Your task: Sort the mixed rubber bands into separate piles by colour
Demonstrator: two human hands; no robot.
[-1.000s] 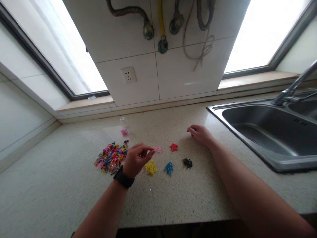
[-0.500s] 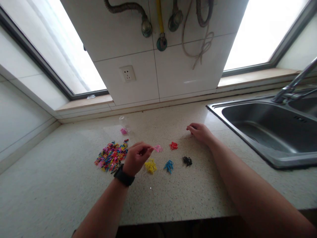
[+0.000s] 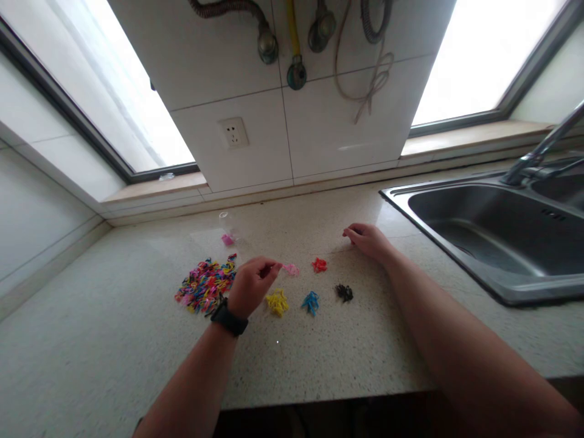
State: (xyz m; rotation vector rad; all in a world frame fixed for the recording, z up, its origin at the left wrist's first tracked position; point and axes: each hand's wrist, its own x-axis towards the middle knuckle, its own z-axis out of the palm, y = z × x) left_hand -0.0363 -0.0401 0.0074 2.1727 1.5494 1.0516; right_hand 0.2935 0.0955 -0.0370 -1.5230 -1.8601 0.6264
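My left hand [image 3: 253,286], with a dark watch on its wrist, is closed in a pinch at the edge of a small pile of pink rubber bands [image 3: 291,269]. A pink strand shows at its fingertips. Just to its left spreads a large heap of mixed-colour rubber bands [image 3: 205,285]. Yellow bands [image 3: 277,302] lie below the fingers, with blue bands [image 3: 311,302] and black bands [image 3: 344,292] farther right. My right hand [image 3: 365,238] rests on the counter with its fingers curled closed and nothing visible in them, beyond the red bands [image 3: 319,264].
A clear container [image 3: 225,220] and a pink piece [image 3: 227,239] stand behind the heap on the speckled counter [image 3: 137,340]. At the right is a steel sink [image 3: 465,213] with a faucet [image 3: 524,167]. Behind rises a tiled wall with a socket [image 3: 234,132].
The left fingertips have come slightly closer to the pink pile, and the strand between them looks shorter. My right hand keeps its place. The view has shifted very slightly.
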